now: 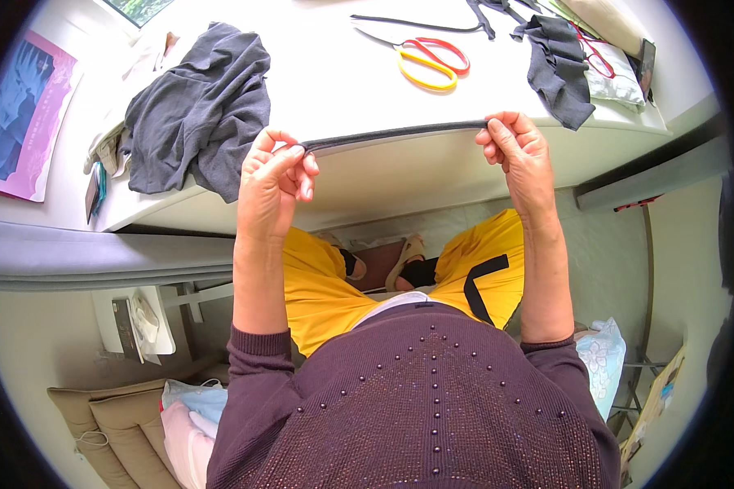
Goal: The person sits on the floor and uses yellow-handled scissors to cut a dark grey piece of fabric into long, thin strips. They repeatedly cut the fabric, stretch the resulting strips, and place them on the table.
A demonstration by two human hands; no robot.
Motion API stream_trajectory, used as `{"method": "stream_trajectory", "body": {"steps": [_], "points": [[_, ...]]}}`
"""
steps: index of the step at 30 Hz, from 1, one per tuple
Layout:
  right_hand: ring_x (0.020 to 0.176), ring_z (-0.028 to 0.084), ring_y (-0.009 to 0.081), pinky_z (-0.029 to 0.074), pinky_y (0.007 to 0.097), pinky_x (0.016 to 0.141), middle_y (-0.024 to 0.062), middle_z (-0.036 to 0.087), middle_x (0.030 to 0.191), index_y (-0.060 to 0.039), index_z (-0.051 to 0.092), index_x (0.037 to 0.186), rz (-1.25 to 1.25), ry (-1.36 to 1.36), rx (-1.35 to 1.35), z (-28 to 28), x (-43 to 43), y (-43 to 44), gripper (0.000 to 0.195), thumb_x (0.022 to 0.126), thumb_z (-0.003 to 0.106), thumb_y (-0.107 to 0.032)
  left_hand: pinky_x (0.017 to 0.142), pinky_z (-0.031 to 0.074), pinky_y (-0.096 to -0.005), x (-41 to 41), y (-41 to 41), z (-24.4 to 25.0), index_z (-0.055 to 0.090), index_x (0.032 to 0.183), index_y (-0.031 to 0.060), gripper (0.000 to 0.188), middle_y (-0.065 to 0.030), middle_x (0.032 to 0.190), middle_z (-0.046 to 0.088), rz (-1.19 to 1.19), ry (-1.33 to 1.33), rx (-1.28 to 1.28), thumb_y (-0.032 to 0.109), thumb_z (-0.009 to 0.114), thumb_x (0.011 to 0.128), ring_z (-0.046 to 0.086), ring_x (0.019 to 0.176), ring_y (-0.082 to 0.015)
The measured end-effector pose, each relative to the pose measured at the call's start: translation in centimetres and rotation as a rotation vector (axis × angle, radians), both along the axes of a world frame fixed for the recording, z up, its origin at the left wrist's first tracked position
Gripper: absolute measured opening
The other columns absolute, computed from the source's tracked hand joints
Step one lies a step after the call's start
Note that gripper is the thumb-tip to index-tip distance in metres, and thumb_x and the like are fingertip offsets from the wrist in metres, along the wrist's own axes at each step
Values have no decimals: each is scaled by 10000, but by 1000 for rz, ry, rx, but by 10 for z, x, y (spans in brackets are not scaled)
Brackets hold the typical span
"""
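Note:
A narrow dark fabric strip [397, 132] is stretched between my two hands, just in front of the white tabletop's edge. My left hand [278, 168] pinches one end between thumb and forefinger. The other end is pinched in my right hand [514, 147], slightly farther from my body. Beyond the strip, scissors [431, 64] with one red and one yellow handle lie on the white surface. A crumpled dark grey cloth [205, 110] lies by my left hand and hangs over the edge. Past my right hand is a smaller dark cloth piece [556, 70], also draping over the edge.
Another dark strip [416, 23] lies behind the scissors. At the right stand a white patterned pouch [618, 82] and red-framed glasses [596, 58]. A pink and blue printed sheet [27, 116] is at far left. A black strip [483, 284] rests on my yellow trousers [489, 263].

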State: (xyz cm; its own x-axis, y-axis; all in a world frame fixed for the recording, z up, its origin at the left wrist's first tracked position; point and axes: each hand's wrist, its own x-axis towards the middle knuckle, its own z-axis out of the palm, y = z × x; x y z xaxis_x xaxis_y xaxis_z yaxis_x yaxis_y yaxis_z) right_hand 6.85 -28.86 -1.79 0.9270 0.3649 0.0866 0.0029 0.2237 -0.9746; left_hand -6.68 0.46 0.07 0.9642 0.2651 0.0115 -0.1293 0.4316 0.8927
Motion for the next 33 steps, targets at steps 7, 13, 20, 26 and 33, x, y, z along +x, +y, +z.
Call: {"method": "stream_trajectory", "body": {"steps": [7, 13, 20, 26, 33], "points": [[639, 558, 49, 446, 186, 598, 40, 674, 796, -24, 629, 1017, -31, -45, -75, 5, -5, 4, 156, 958, 578, -158, 532, 442, -209, -3, 6, -3, 616, 1060, 2, 163, -139, 823, 669, 15, -22, -105, 91, 518, 964, 574, 513, -129], [574, 527, 55, 430, 202, 533, 18, 637, 712, -34, 612, 910, -85, -137, -200, -1, -7, 1, 167, 962, 576, -190, 513, 381, -211, -5, 8, -4, 601, 1034, 12, 134, -110, 780, 648, 98, -35, -243, 99, 531, 960, 469, 451, -111], [518, 430, 46, 335, 210, 472, -33, 467, 586, -72, 520, 778, -270, -389, -406, -1, -16, 5, 243, 977, 530, -211, 437, 248, -234, -6, 18, 2, 595, 1043, 49, 143, 3, 549, 420, 289, -88, -403, 29, 517, 924, 288, 401, -78], [471, 281, 40, 226, 216, 428, -46, 364, 542, -111, 446, 710, -128, 278, 333, -1, -15, -12, 301, 981, 509, -227, 411, 218, -242, -1, 33, 13, 588, 971, 37, 97, 8, 519, 353, 433, -71, -583, 17, 502, 930, 212, 368, -81], [500, 340, 39, 272, 197, 467, -35, 444, 583, -96, 501, 738, -174, 64, 185, -3, -23, -11, 281, 986, 520, -226, 407, 224, -224, 17, 37, 10, 598, 1026, 45, 136, 13, 544, 380, 500, -70, -295, 57, 475, 969, 241, 393, -71]]}}
